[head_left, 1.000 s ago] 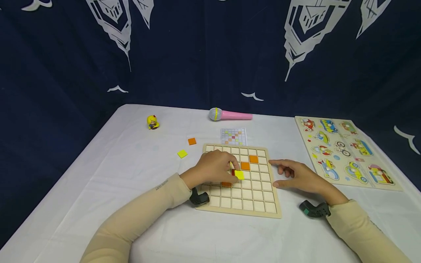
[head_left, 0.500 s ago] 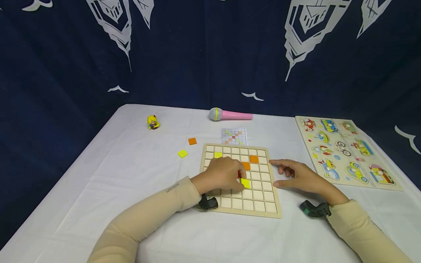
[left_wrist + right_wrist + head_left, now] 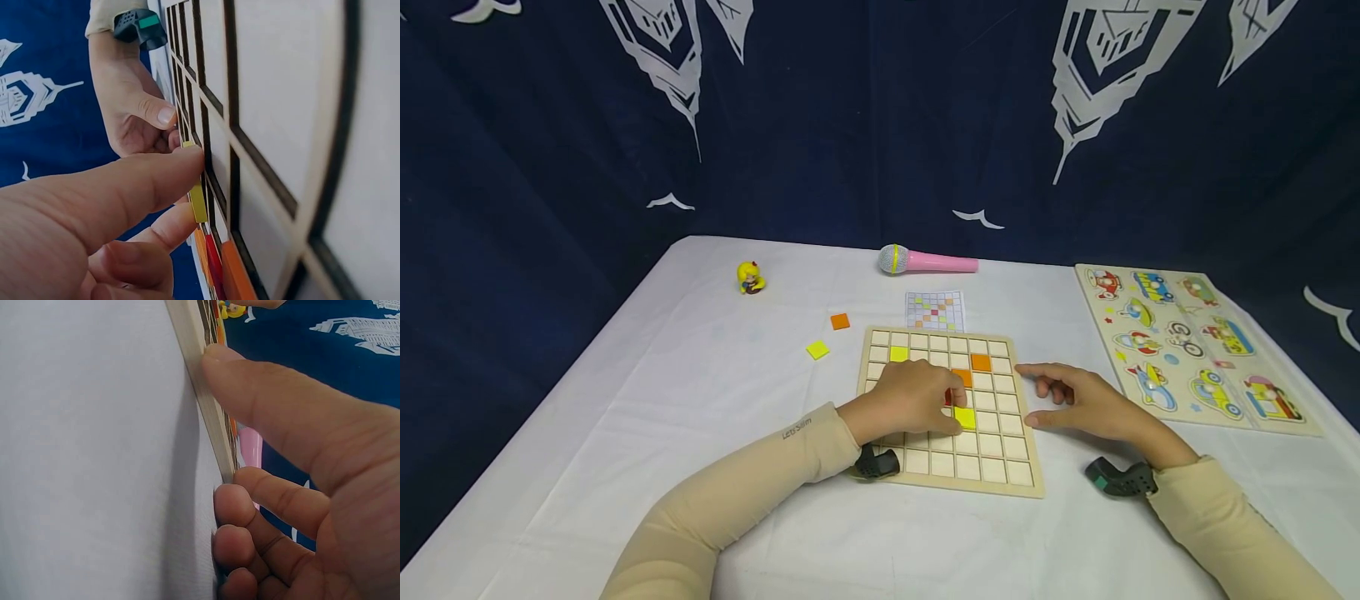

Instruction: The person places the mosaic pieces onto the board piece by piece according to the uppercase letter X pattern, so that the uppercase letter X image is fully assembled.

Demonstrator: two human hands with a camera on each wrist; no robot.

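My left hand (image 3: 917, 396) is over the wooden grid board (image 3: 1000, 486), with thumb and a finger at the sides of a yellow square tile (image 3: 966, 419). In the left wrist view this yellow tile (image 3: 198, 205) stands between thumb and fingertip, at the grid cells. A red tile (image 3: 214, 259) and an orange tile (image 3: 236, 272) lie in cells close by. My right hand (image 3: 1086, 402) rests at the board's right edge. In the right wrist view its thumb and index finger touch the board's rim (image 3: 209, 403). The left hand hides part of the grid.
Left of the board lie a loose orange tile (image 3: 840, 322) and a yellow one (image 3: 817, 350). Behind it are a printed pattern card (image 3: 934, 311) and a pink toy microphone (image 3: 932, 262). A small doll figure (image 3: 750, 277) stands back left; a picture puzzle board (image 3: 1187, 350) lies right.
My left hand has moved right and slightly toward me with the yellow tile, bringing it to a cell below the orange one. It then stays nearly still. The right hand has not moved.
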